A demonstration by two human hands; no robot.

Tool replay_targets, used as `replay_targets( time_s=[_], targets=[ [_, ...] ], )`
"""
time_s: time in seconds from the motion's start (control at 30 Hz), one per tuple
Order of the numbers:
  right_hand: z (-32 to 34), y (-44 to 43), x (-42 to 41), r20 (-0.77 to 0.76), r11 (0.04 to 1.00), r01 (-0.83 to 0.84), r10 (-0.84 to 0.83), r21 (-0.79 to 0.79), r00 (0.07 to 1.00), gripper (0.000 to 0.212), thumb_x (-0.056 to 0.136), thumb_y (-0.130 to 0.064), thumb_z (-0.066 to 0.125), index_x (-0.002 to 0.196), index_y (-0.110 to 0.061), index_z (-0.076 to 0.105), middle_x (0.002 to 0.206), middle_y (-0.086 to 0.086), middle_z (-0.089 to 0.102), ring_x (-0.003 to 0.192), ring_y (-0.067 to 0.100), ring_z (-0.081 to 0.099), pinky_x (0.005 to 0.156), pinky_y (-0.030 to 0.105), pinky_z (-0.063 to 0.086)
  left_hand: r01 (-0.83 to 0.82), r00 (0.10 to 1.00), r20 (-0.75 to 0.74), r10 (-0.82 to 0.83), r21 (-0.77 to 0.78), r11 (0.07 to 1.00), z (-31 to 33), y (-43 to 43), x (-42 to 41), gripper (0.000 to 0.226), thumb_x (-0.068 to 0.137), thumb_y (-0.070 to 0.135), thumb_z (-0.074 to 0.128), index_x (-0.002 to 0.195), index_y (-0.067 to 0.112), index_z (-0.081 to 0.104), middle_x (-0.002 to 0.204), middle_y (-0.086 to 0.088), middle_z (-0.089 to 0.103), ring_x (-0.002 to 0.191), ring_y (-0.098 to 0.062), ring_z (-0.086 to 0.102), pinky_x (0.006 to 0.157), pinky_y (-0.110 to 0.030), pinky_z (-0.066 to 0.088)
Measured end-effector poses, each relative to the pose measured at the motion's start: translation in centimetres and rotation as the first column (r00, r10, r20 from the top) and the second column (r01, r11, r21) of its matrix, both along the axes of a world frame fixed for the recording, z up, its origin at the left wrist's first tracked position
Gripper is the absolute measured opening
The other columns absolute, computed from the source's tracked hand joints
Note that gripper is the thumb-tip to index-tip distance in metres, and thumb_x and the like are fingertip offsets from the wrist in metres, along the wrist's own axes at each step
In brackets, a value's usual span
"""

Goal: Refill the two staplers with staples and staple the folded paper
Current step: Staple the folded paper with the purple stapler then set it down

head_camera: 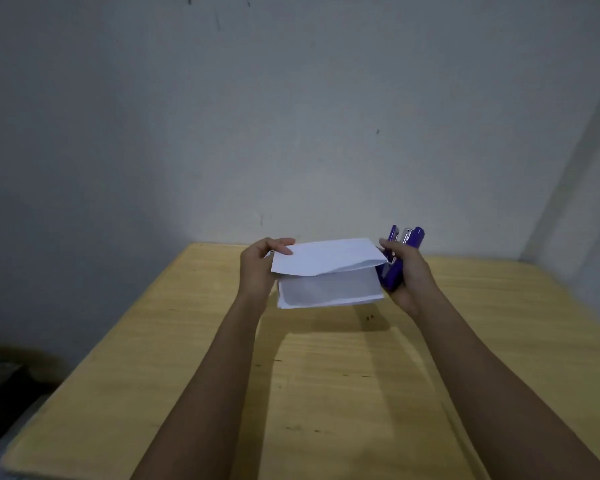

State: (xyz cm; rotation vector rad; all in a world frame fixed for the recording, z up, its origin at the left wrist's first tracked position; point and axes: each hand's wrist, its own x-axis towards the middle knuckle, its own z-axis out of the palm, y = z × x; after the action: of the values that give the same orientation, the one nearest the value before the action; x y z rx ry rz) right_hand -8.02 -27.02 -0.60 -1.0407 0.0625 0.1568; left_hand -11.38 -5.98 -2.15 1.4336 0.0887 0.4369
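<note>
Head view, read left to right. My left hand (260,268) pinches the left short edge of the folded paper (326,271), thumb flat on the upper flap, the other fingers curled behind the sheet and mostly hidden; the paper is held in the air above the far half of the bench (499,323), long axis running left to right between the two hands, upper flap lifted off the lower layers along the near side; at its right short edge sits the purple stapler (392,277), long axis pointing up and away from me, crosswise to the paper; my right hand (411,278) is curled round the stapler's lower body, thumb reaching to the paper's top right corner. Two purple ends with bright metal rise above the right hand; I cannot tell whether this is one stapler hinged open or two held together. The deciding relation, in my judgement: the stapler's mouth meets the paper's right edge near that corner, though whether the paper is seated inside it is not visible; the right hand is the nearer one for the squeeze, and the left only steadies.
</note>
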Motion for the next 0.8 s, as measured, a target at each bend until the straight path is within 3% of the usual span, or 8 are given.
replay_targets(
  time_s=[0.07, 0.13, 0.27, 0.33, 0.4, 0.47, 0.6, 0.8],
  targets=[
    [0.0, -1.1, -0.4, 0.011, 0.998, -0.046, 0.046, -0.045, 0.999, 0.011, 0.084, -0.023, 0.065, 0.082, -0.016, 0.056, 0.059, -0.006, 0.065, 0.052, 0.010, 0.060, 0.055, 0.024, 0.047, -0.032, 0.999, 0.037, 0.031, 0.016, 0.999, 0.0, -0.8, 0.1, 0.036, 0.078, -0.020, 0.042, 0.057, 0.007, 0.055, 0.096, 0.002, 0.065, 0.089, -0.018, 0.062, 0.060, -0.025, 0.048],
    [-0.2, -1.8, -0.9, 0.023, 0.977, -0.129, 0.134, -0.167, 0.991, 0.020, 0.077, -0.024, 0.073, 0.088, -0.013, 0.061, 0.072, -0.001, 0.067, 0.058, 0.012, 0.062, 0.055, 0.025, 0.048, -0.071, 0.995, 0.076, 0.068, 0.036, 0.997, -0.1, -1.4, 0.2, 0.038, 0.076, -0.021, 0.041, 0.055, 0.008, 0.054, 0.096, 0.003, 0.065, 0.087, -0.012, 0.062, 0.062, -0.023, 0.049],
    [-1.3, -2.6, -1.2, 0.031, 0.902, -0.153, 0.180, -0.403, 0.983, 0.031, 0.068, -0.004, 0.078, 0.092, -0.004, 0.058, 0.086, 0.011, 0.066, 0.069, 0.021, 0.064, 0.060, 0.029, 0.052, -0.095, 0.989, 0.120, 0.089, 0.045, 0.994, -0.5, -2.4, 0.4, 0.033, 0.079, -0.018, 0.046, 0.062, 0.008, 0.056, 0.098, 0.006, 0.065, 0.079, 0.001, 0.065, 0.060, -0.016, 0.051],
    [-1.7, -2.8, -0.9, 0.062, 0.914, -0.058, 0.091, -0.401, 0.994, 0.031, 0.064, 0.001, 0.079, 0.085, -0.007, 0.056, 0.087, 0.015, 0.064, 0.076, 0.027, 0.063, 0.067, 0.034, 0.051, -0.098, 0.991, 0.098, 0.094, 0.041, 0.994, -0.7, -2.8, 0.5, 0.016, 0.089, 0.000, 0.054, 0.086, 0.015, 0.060, 0.101, 0.006, 0.064, 0.084, 0.000, 0.064, 0.067, -0.024, 0.050],
    [-1.6, -2.9, -0.9, 0.108, 0.917, 0.051, -0.008, -0.396, 0.994, 0.030, 0.065, 0.001, 0.079, 0.078, -0.011, 0.055, 0.081, 0.011, 0.064, 0.070, 0.024, 0.061, 0.058, 0.029, 0.049, 0.029, 0.999, -0.019, -0.030, -0.089, 0.996, -0.6, -2.9, 0.3, 0.007, 0.095, 0.027, 0.051, 0.100, 0.027, 0.057, 0.104, 0.003, 0.064, 0.089, -0.013, 0.064, 0.069, -0.031, 0.051],
    [-1.4, -3.0, -1.0, 0.147, 0.900, 0.137, -0.083, -0.413, 0.986, 0.028, 0.066, -0.001, 0.078, 0.078, -0.013, 0.056, 0.077, 0.006, 0.062, 0.063, 0.019, 0.059, 0.046, 0.024, 0.046, 0.202, 0.971, -0.096, -0.219, -0.162, 0.966, -0.9, -2.8, 0.0, 0.019, 0.095, 0.039, 0.048, 0.101, 0.026, 0.060, 0.100, 0.002, 0.067, 0.086, -0.017, 0.068, 0.071, -0.033, 0.056],
    [-1.2, -3.3, -1.3, 0.189, 0.906, 0.168, -0.100, -0.389, 0.977, 0.028, 0.068, -0.001, 0.077, 0.077, -0.014, 0.055, 0.074, 0.004, 0.061, 0.061, 0.016, 0.058, 0.046, 0.023, 0.048, 0.266, 0.957, -0.099, -0.271, -0.060, 0.962, -2.4, -3.1, -0.6, 0.018, 0.091, 0.016, 0.059, 0.106, 0.006, 0.063, 0.095, -0.005, 0.068, 0.083, -0.018, 0.069, 0.071, -0.026, 0.060],
    [-2.6, -3.4, -1.4, 0.174, 0.908, 0.187, -0.130, -0.374, 0.976, 0.030, 0.066, 0.003, 0.078, 0.077, -0.012, 0.054, 0.071, 0.005, 0.056, 0.057, 0.016, 0.053, 0.045, 0.023, 0.044, 0.184, 0.981, -0.050, -0.186, -0.042, 0.982, -3.5, -3.6, -0.7, 0.011, 0.089, 0.008, 0.059, 0.098, 0.004, 0.064, 0.086, -0.003, 0.071, 0.077, -0.008, 0.070, 0.066, -0.022, 0.059]
  ],
)
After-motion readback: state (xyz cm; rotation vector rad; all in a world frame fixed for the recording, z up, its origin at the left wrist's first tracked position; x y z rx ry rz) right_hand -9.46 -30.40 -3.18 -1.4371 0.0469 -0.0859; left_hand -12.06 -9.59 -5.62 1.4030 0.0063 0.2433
